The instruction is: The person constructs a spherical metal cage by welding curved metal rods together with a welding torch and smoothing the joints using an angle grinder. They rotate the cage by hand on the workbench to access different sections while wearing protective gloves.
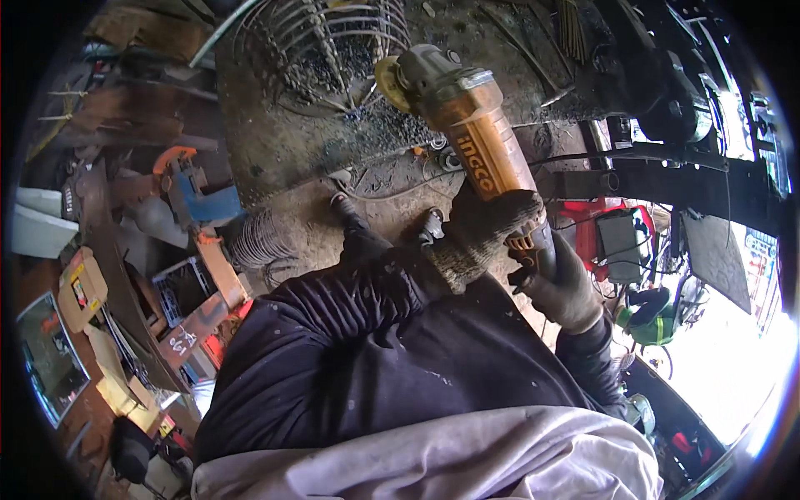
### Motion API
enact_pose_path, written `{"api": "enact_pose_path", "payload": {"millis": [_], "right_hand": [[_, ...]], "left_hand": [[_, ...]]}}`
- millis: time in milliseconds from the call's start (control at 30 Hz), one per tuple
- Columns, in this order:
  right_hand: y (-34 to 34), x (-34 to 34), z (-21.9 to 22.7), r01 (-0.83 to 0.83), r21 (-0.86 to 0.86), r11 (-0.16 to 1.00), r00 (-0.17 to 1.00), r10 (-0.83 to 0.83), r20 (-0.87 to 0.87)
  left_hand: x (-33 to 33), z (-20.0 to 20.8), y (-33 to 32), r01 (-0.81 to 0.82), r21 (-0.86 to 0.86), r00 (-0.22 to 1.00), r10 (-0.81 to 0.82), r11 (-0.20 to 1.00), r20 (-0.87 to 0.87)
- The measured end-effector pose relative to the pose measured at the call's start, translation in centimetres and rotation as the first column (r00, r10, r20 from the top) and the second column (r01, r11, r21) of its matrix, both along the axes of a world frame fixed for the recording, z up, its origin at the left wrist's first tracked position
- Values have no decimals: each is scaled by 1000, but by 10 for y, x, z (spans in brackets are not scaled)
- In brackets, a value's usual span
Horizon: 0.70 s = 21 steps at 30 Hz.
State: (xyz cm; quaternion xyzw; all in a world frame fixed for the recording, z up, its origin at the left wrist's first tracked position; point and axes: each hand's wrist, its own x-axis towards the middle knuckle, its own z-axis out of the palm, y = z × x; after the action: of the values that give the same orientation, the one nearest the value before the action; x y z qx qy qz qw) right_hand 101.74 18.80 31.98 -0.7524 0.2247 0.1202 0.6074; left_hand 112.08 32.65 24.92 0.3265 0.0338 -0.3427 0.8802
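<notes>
An orange angle grinder [483, 142] with a grey metal head slants up and to the left in front of me. The yellowish disc [393, 85] at its head is beside a metal piece of curved bars and twisted rods [333, 50] on the workbench [283, 158]. I cannot tell whether the disc touches it. My left hand [483, 229], in a dark-palmed knit glove, is closed round the lower part of the grinder's body. Gloved too, my right hand [567, 287] grips the narrow rear end. The fingers under the tool are partly hidden.
Dark grit and thin rods [525, 50] lie on the bench. A cable [400, 196] runs over the dirt floor below it. Coiled wire [265, 237] and a blue and orange clamp-like tool [200, 196] are on the left. A red and grey machine [621, 237] stands at right.
</notes>
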Motion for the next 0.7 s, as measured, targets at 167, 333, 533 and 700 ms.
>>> {"api": "enact_pose_path", "payload": {"millis": [167,333,533,700], "right_hand": [[-14,14,8,-205,139,969,918,240,-317],[5,17,25,-412,-286,865,902,341,-266],[15,14,32,-317,-117,941,900,260,-351],[28,28,38,-335,-74,939,890,290,-352]], "left_hand": [[-27,-3,3,6,-71,1000,-7,997,-19],[-22,-11,13,-14,-246,1000,17,969,8],[-32,-33,6,12,-303,973,-80,953,-214],[-29,-19,14,-106,-339,968,19,935,-251]]}}
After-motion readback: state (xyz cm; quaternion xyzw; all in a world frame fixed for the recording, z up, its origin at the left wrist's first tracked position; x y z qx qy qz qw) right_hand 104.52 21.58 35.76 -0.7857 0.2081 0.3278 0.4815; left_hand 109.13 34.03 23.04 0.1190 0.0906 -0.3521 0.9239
